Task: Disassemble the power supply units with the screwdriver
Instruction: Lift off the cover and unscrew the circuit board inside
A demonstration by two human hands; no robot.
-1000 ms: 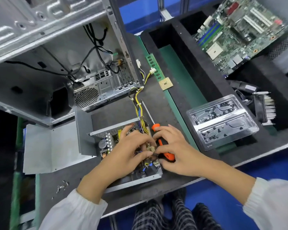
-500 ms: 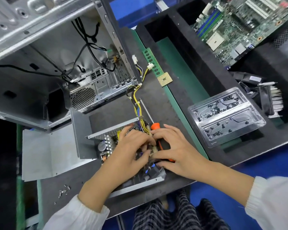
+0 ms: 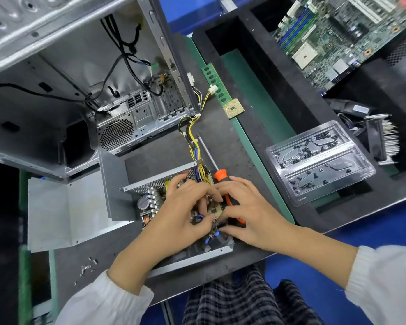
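The power supply unit (image 3: 174, 212) sits open on the table (image 3: 232, 146) at its near edge, cover off, so both hands can reach in from above. The left hand (image 3: 183, 214) has its fingers curled down among the parts on the circuit board (image 3: 215, 208), and the right hand (image 3: 251, 216) pinches something at the board's near corner, though what each grasps is hidden, perhaps the board being worked loose. The screwdriver (image 3: 217, 173) lies flat under the right hand, ungripped but within reach, and loose screws wait in the clear tray (image 3: 319, 160).
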